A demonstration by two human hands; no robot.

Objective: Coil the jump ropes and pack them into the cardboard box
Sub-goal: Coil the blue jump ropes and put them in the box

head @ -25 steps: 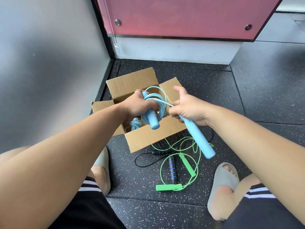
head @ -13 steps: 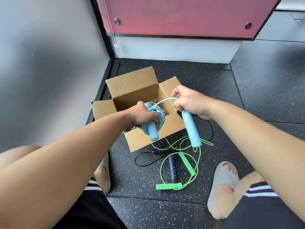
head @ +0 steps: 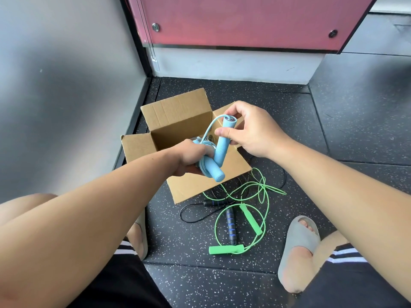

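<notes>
An open cardboard box stands on the dark floor. Over its opening I hold a light blue jump rope. My left hand grips the coiled cord together with one blue handle, which points down to the right. My right hand pinches the top of the second blue handle, held nearly upright beside the first. A short loop of cord arcs from that handle's tip down to the coil. Inside the box some more cord shows behind my left hand.
A green jump rope and a black rope with blue-striped handles lie tangled on the floor just in front of the box. My feet in grey slides flank them. A grey wall is left, a red panel behind.
My right hand swung the second handle from slanting down to the right up to nearly upright against the coil. My left hand lowered the coil toward the box.
</notes>
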